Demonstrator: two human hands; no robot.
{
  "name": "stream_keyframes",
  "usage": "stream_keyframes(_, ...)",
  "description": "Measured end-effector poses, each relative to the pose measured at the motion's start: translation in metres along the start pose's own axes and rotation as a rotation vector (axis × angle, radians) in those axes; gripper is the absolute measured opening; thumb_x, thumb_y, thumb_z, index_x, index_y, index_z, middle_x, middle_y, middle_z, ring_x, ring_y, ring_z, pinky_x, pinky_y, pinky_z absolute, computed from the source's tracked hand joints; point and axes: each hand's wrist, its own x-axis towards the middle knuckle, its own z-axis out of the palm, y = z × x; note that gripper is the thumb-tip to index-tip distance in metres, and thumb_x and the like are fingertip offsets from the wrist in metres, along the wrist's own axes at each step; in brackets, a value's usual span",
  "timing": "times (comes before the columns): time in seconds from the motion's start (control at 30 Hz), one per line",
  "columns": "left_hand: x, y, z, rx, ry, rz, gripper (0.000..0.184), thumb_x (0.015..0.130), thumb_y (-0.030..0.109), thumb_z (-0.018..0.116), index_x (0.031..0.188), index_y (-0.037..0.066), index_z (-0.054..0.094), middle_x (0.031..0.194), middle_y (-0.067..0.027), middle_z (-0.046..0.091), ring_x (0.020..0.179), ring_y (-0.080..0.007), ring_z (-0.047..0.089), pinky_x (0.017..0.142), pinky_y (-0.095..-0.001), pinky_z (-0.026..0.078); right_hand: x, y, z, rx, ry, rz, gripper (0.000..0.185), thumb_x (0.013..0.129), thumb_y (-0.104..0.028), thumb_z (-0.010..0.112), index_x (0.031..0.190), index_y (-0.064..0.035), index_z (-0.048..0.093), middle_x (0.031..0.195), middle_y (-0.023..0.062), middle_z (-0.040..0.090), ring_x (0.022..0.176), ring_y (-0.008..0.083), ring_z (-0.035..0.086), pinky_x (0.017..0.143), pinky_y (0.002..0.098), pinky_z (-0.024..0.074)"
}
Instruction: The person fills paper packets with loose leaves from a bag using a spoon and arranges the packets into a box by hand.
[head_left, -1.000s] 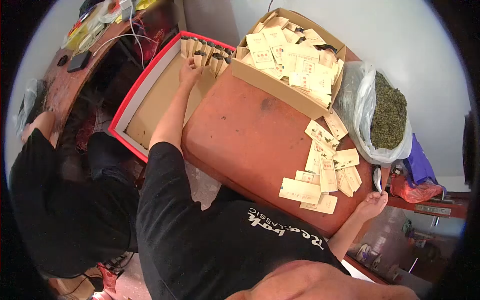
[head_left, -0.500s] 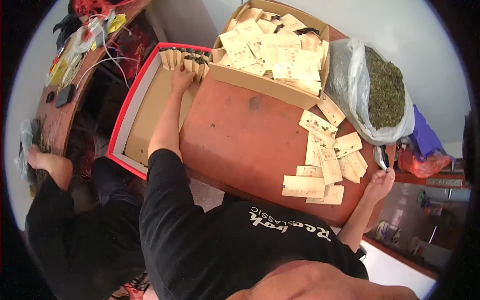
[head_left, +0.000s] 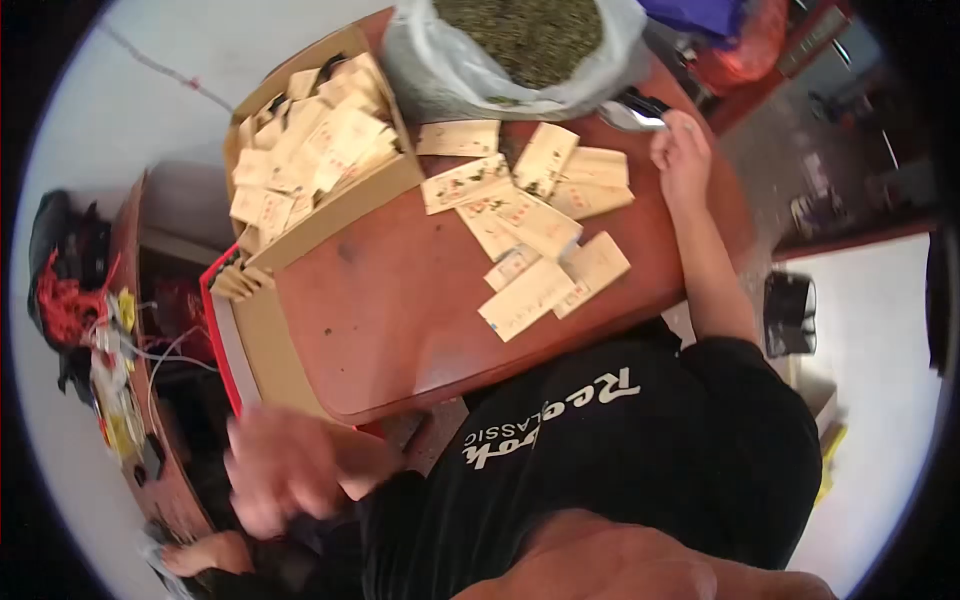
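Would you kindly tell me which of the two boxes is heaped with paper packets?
The brown cardboard box, beside the plastic bag of leaves; the red-rimmed box shows packets only at its far end.

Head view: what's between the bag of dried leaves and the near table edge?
A loose, overlapping spread of paper packets, some flecked with dark bits, then bare red tabletop up to the edge. Shown in the head view.

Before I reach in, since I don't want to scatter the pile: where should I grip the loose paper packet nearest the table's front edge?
Likely best: pinch the long edges at the near-left end of that paper packet, coming from the left with the left hand. It overlaps its neighbours, while that end juts past them over the red tabletop.
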Motion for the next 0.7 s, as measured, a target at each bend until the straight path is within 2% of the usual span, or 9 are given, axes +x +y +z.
stream_keyframes(0.03, 0.012, 0.014, 0.027, -0.325, -0.008, 0.082, 0.021, 0.087, 0.020, 0.060, 0.070, 0.008, 0.057, 0.066, 0.0009, 0.057, 0.056, -0.0096, 0.051, 0.053, -0.0258, 0.043, -0.001, -0.001, 0.002, -0.015, 0.027, 0.012, 0.017, 0.100, -0.020, 0.058, 0.105, -0.0043, 0.060, 0.068, 0.0033, 0.057, 0.055, 0.0078, 0.050, 0.046, 0.0217, 0.0325)
stream_keyframes(0.07, 0.028, 0.026, 0.050, -0.493, -0.024, 0.220, 0.029, 0.089, 0.026, 0.059, 0.063, 0.012, 0.057, 0.060, 0.0040, 0.055, 0.050, -0.0073, 0.050, 0.048, -0.0248, 0.042, -0.001, 0.000, 0.002, -0.016, 0.035, 0.016, 0.018, 0.100, -0.022, 0.057, 0.103, -0.0050, 0.060, 0.068, 0.0037, 0.058, 0.055, 0.0079, 0.050, 0.046, 0.0216, 0.0332)
stream_keyframes(0.1, 0.039, 0.034, 0.061, -0.029, -0.035, 0.524, 0.027, 0.090, 0.022, 0.056, 0.064, 0.013, 0.058, 0.062, 0.0062, 0.054, 0.051, -0.0072, 0.047, 0.045, -0.0283, 0.035, 0.000, -0.001, 0.002, -0.034, 0.032, 0.030, 0.019, 0.100, -0.024, 0.056, 0.102, -0.0054, 0.060, 0.067, 0.0038, 0.058, 0.054, 0.0079, 0.050, 0.047, 0.0213, 0.0334)
stream_keyframes(0.13, 0.051, 0.039, 0.082, -0.063, -0.021, 0.550, 0.025, 0.090, 0.018, 0.058, 0.065, 0.012, 0.056, 0.062, 0.0065, 0.052, 0.050, -0.0056, 0.046, 0.047, -0.0253, 0.034, -0.002, -0.005, 0.006, -0.052, 0.039, 0.032, 0.019, 0.103, -0.022, 0.052, 0.104, -0.0038, 0.058, 0.068, 0.0030, 0.053, 0.054, 0.0083, 0.044, 0.046, 0.0226, 0.0289)
stream_keyframes(0.2, 0.068, 0.044, 0.125, -0.130, 0.005, 0.604, 0.024, 0.090, 0.008, 0.061, 0.067, 0.009, 0.053, 0.061, 0.0072, 0.048, 0.050, -0.0025, 0.044, 0.049, -0.0194, 0.031, -0.002, -0.005, 0.005, -0.040, 0.052, 0.056, 0.020, 0.103, -0.023, 0.052, 0.103, -0.0042, 0.059, 0.066, 0.0032, 0.054, 0.053, 0.0083, 0.044, 0.046, 0.0228, 0.0295)
stream_keyframes(0.3, 0.066, 0.052, 0.139, -0.058, 0.133, 0.584, 0.030, 0.090, 0.016, 0.058, 0.063, 0.012, 0.045, 0.065, 0.0034, 0.047, 0.052, -0.0084, 0.045, 0.046, -0.0214, 0.029, -0.002, -0.003, 0.001, -0.011, 0.025, 0.093, 0.019, 0.099, -0.026, 0.056, 0.101, -0.0078, 0.061, 0.067, 0.0027, 0.060, 0.055, 0.0090, 0.053, 0.047, 0.0219, 0.0352)
stream_keyframes(0.4, 0.071, 0.056, 0.173, -0.293, 0.173, 0.545, 0.030, 0.089, 0.013, 0.058, 0.063, 0.012, 0.043, 0.063, 0.0030, 0.043, 0.053, -0.0073, 0.045, 0.046, -0.0222, 0.029, -0.006, -0.006, 0.006, 0.044, -0.033, 0.122, 0.018, 0.100, -0.025, 0.055, 0.100, -0.0079, 0.061, 0.068, 0.0030, 0.061, 0.056, 0.0093, 0.052, 0.048, 0.0226, 0.0365)
stream_keyframes(0.6, 0.064, 0.073, 0.183, -0.209, -0.075, 0.497, 0.029, 0.092, 0.009, 0.055, 0.065, 0.010, 0.042, 0.060, 0.0036, 0.042, 0.049, -0.0072, 0.042, 0.044, -0.0224, 0.028, -0.011, -0.014, 0.007, 0.112, -0.071, 0.146, 0.020, 0.103, -0.027, 0.053, 0.100, -0.0078, 0.059, 0.068, 0.0017, 0.059, 0.056, 0.0078, 0.050, 0.049, 0.0220, 0.0346)
stream_keyframes(0.7, 0.060, 0.081, 0.184, -0.265, -0.037, 0.479, 0.028, 0.091, 0.004, 0.055, 0.067, 0.010, 0.041, 0.059, 0.0035, 0.042, 0.049, -0.0070, 0.042, 0.044, -0.0224, 0.029, -0.014, -0.018, 0.008, 0.140, -0.076, 0.147, 0.021, 0.103, -0.027, 0.053, 0.100, -0.0074, 0.059, 0.068, 0.0018, 0.059, 0.056, 0.0073, 0.050, 0.049, 0.0215, 0.0352)
